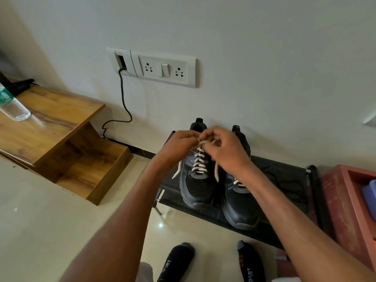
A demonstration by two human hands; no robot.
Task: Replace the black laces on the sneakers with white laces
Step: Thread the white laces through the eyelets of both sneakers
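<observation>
Your left hand (179, 145) and right hand (223, 148) each pinch the white lace (200, 161) atop the left sneaker (198, 180), grip clamped, apparently to tie its knot.

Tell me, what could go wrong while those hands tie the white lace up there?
The left hand and right hand pinch the white lace at the top of the left sneaker; if either slips, the knot may come loose. The two free ends hang uneven-looking, so the bow could end lopsided. Tugging might shift the sneaker on the black rack beside the right sneaker.
</observation>
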